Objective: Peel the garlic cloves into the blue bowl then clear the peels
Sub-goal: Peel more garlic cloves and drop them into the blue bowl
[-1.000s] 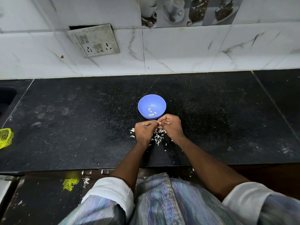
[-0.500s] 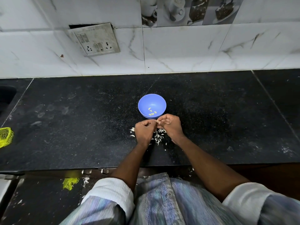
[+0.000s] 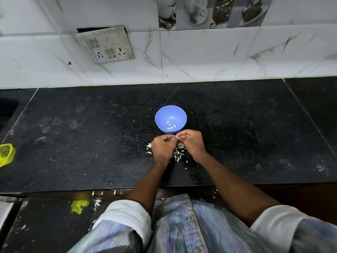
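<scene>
A blue bowl (image 3: 170, 114) stands on the black counter (image 3: 91, 139) and holds several pale peeled garlic cloves (image 3: 171, 126). Just in front of the bowl, my left hand (image 3: 162, 148) and my right hand (image 3: 193, 142) meet, fingers curled. Between their fingertips they pinch a small garlic clove (image 3: 176, 136), only its tip showing. White garlic peels (image 3: 179, 153) lie scattered on the counter under and around both hands.
A yellow mesh bag (image 3: 6, 154) lies at the counter's left edge. A sink opening (image 3: 7, 108) is at far left. A switchboard (image 3: 107, 45) hangs on the tiled wall. A yellow scrap (image 3: 78, 205) and peel bits lie on the floor below.
Both hands stay in place in front of the bowl, with only small finger movements on the clove. The bowl has not moved.
</scene>
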{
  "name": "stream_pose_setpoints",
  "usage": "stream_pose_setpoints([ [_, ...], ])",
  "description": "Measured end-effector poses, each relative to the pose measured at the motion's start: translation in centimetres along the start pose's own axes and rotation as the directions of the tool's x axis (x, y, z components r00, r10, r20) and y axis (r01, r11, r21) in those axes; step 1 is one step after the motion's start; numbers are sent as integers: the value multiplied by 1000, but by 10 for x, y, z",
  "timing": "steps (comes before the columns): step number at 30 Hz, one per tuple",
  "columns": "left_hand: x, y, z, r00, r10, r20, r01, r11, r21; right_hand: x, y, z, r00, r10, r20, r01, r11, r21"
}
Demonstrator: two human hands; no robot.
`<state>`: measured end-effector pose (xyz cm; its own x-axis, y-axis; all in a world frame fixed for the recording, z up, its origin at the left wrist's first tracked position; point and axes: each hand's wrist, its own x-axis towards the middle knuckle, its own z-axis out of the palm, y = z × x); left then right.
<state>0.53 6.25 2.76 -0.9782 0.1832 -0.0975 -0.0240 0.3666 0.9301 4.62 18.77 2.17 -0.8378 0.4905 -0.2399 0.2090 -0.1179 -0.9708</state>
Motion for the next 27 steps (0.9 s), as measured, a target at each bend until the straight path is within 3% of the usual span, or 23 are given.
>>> stream_pose_setpoints([
  [18,0,-5,0,999,10,-44,-7,998,55,-5,-3,6,1000,-14,-10,14,1000,-23],
  [27,-1,-4,-1,998,-4,-58,6,999,32,-6,-6,4,998,58,-6,-57,997,49],
])
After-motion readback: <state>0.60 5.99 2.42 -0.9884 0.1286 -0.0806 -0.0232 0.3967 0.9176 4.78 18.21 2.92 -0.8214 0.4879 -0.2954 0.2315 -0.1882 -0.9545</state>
